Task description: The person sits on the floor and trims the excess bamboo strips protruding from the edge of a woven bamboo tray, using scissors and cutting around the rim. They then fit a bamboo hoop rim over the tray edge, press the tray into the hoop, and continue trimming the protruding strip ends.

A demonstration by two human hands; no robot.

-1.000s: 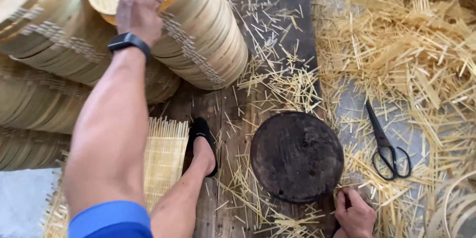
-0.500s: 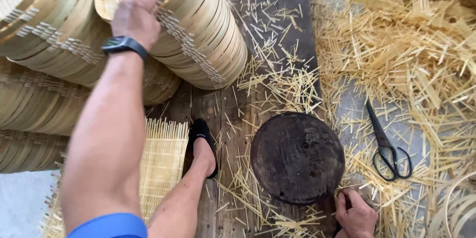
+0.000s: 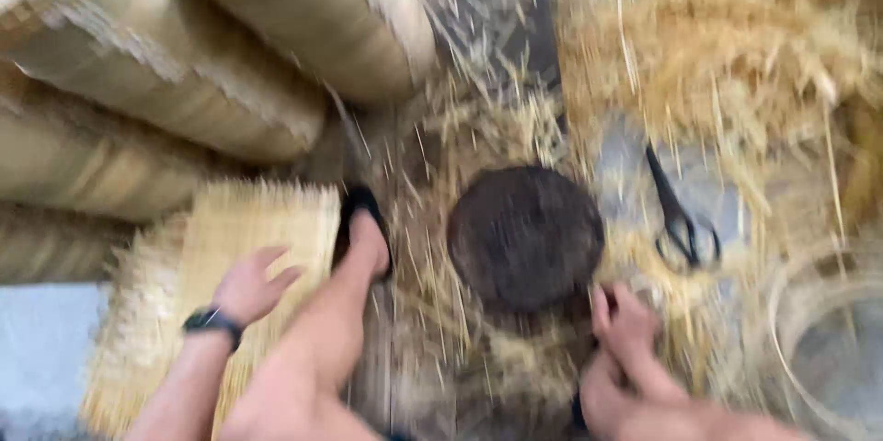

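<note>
right hand (image 3: pixel 635 349): low right, resting at near edge of the dark round block (image 3: pixel 526 237). fingers curled among straw-like scraps; blur too heavy, can't tell if they're pinching anything.
left hand (image 3: pixel 250 285): fingers released, spread, palm down on the woven bamboo mat (image 3: pixel 248 239). black wrist watch (image 3: pixel 212 321) on that arm.
mat: flat on the floor, left of my leg, loose slat ends sticking out along its edges.
foot (image 3: pixel 363 239): black slipper, between mat and block.
block: centre of frame, on the floor, ringed by bamboo slivers (image 3: pixel 478 128).
scissors (image 3: pixel 681 216): black, just right of the block, lying on a grey patch.
hoop (image 3: pixel 819 331): pale bamboo ring, far right, partly cut off.
stacked bamboo steamer rings (image 3: pixel 303 9): farthest, upper left, lying on their sides in rows.
frame: motion-blurred throughout.
</note>
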